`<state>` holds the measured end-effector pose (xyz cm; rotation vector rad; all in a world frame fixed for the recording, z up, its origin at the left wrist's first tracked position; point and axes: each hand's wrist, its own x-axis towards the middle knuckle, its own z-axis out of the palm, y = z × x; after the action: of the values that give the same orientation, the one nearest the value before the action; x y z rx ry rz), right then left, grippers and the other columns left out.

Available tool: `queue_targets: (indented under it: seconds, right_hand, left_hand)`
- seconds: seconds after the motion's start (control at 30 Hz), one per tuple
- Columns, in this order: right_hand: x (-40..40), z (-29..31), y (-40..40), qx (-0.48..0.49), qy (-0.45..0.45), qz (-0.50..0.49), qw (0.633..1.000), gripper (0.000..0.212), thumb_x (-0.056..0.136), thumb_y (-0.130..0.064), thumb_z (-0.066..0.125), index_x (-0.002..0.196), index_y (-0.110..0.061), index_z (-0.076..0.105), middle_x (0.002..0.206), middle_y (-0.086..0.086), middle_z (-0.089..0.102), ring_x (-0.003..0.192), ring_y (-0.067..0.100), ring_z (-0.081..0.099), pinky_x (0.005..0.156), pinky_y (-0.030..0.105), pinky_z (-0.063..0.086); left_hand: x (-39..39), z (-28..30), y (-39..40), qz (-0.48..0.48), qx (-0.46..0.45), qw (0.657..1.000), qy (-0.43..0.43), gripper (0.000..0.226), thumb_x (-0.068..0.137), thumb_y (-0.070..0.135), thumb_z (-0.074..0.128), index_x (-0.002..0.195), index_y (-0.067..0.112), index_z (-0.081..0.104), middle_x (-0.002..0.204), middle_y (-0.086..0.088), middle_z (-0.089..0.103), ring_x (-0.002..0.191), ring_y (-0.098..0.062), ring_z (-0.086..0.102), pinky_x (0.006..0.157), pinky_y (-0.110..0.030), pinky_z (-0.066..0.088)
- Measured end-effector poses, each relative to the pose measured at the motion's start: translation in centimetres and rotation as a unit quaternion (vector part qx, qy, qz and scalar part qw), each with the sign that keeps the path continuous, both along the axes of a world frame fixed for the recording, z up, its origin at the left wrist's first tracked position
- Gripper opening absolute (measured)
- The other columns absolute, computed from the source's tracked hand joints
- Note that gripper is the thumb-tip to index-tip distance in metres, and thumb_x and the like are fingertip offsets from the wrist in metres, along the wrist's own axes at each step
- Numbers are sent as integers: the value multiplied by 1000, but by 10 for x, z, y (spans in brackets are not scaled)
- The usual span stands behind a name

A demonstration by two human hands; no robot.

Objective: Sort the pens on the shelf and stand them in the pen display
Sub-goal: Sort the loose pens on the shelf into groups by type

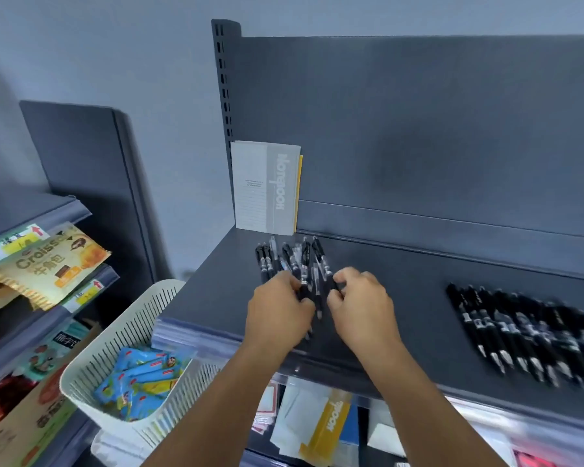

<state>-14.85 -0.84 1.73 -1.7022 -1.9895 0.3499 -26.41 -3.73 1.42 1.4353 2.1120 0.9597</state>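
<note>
Nearest, a cream slotted plastic basket (122, 358) holds blue snack packets (142, 379). On the dark matte shelf (402, 298), the left hand (277, 305) and right hand (361, 305) both curl their grip round a loose bundle of black pens (297, 264). A blurred row of black pens (526, 332) lies well apart to the right, bare shelf between. A grey notebook (267, 188) leans upright against the back panel.
</note>
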Motion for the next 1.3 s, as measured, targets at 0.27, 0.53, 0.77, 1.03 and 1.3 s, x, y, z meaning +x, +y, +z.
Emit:
queue_targets:
  seconds: [0.27,0.53,0.77,1.03,1.3]
  right_hand:
    - [75,0,-40,-8,-14,-104,994,24,96,-24,46,119,-18,52,114,5,50,91,25,58,68,25,37]
    - [154,1,-46,-21,-20,-191,981,29,94,-17,45,121,-17,54,120,8,51,90,28,62,66,26,37]
    - [203,-4,-29,-46,-55,-212,975,30,94,-13,43,123,-14,52,122,9,49,88,29,63,69,29,45]
    - [226,-13,-15,-66,-101,-173,978,37,90,-5,51,125,-14,51,122,8,46,96,26,61,77,30,49]
    - [217,-10,-20,-13,-118,-106,987,33,99,-29,37,128,-17,49,129,4,39,119,21,37,93,27,38]
  left_hand:
    - [73,-4,-7,-135,2,991,-17,16,81,21,63,96,21,58,87,1,65,83,-18,62,77,-30,53]
    - [150,-9,5,-211,-10,977,-31,23,83,20,62,105,25,58,84,1,65,77,-19,63,67,-28,53]
    - [200,-12,27,-202,-39,979,-1,31,86,20,61,116,23,57,93,1,63,82,-19,61,64,-24,43]
    - [215,-23,35,-192,-68,977,59,34,89,20,57,123,20,57,114,-5,64,98,-24,62,74,-28,49]
    - [212,-21,27,-222,-26,964,147,32,93,24,51,124,20,56,118,-7,54,105,-25,55,79,-33,48]
